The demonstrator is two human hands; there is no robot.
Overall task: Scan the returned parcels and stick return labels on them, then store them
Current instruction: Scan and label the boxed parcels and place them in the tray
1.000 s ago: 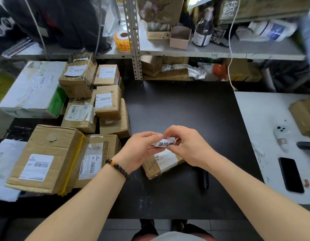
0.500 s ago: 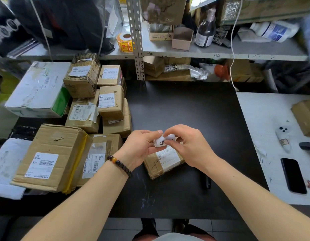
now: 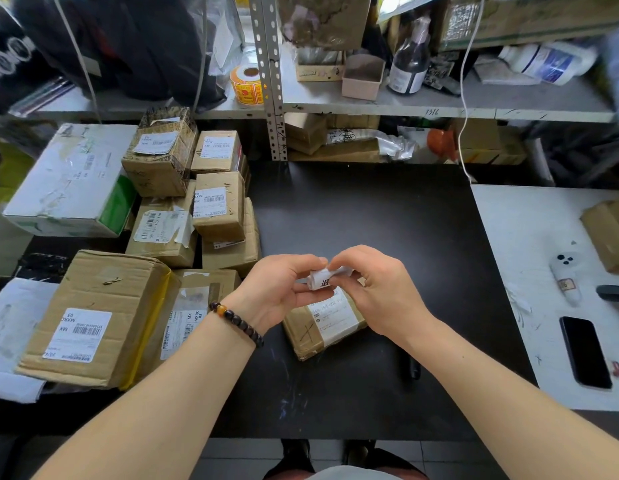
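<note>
A small white return label [image 3: 322, 279] with black characters, curled over on itself, is pinched between my left hand [image 3: 278, 291] and my right hand [image 3: 377, 289] just above the black table [image 3: 370, 216]. Directly under my hands lies a small brown parcel [image 3: 323, 323] with a white shipping label, partly hidden by my fingers. A pile of brown cardboard parcels [image 3: 183, 216] with barcode labels fills the table's left side.
A white scanner [image 3: 567, 277] and a black phone [image 3: 584, 351] lie on the white table [image 3: 530, 216] at right, beside a brown parcel [image 3: 609, 230]. A shelf [image 3: 405, 103] behind holds an orange sticker roll [image 3: 247, 85], a bottle and boxes. A black pen [image 3: 413, 367] lies near my right forearm.
The label, held flat between both hands a second ago, has curled up into a small roll. My hands stay over the small parcel.
</note>
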